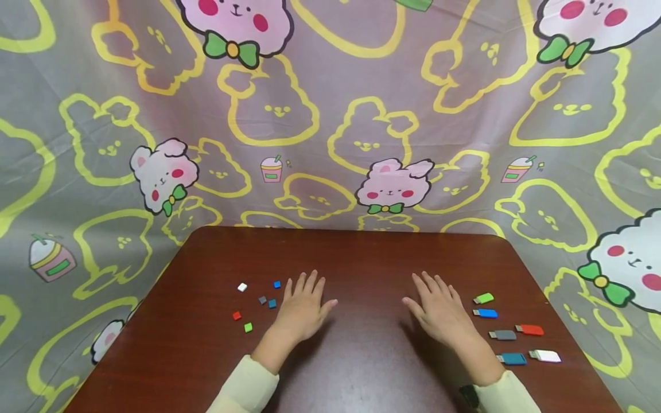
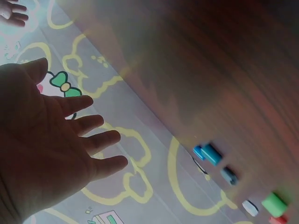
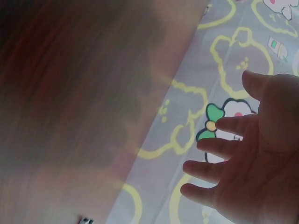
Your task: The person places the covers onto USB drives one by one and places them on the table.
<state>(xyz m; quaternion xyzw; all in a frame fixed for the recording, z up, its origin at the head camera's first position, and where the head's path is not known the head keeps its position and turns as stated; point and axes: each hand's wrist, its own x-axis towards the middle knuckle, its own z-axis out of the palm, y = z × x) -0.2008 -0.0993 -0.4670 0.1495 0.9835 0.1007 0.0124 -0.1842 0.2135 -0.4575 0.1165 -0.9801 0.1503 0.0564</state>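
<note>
My left hand (image 1: 302, 310) is held over the table with its fingers spread and nothing in its grasp. Just left of it lie small USB-stick caps: a white cap (image 1: 242, 287), a blue cap (image 1: 277, 284), a grey cap (image 1: 262, 300), a teal cap (image 1: 272, 304), a red cap (image 1: 236, 316) and a green cap (image 1: 248, 327). My right hand (image 1: 439, 310), also spread and holding nothing, is nearest to uncapped USB sticks on its right. These are a green stick (image 1: 484, 298), a blue one, a grey one, a red stick (image 1: 532, 330), a teal stick (image 1: 512, 359) and a white stick (image 1: 547, 356).
Both hands are above a dark reddish-brown wooden table (image 1: 356, 258) with rounded far corners. A grey cloth (image 1: 320, 143) printed with cartoon rabbits hangs behind it and along both sides. Pale sleeves (image 1: 248, 381) cover the forearms.
</note>
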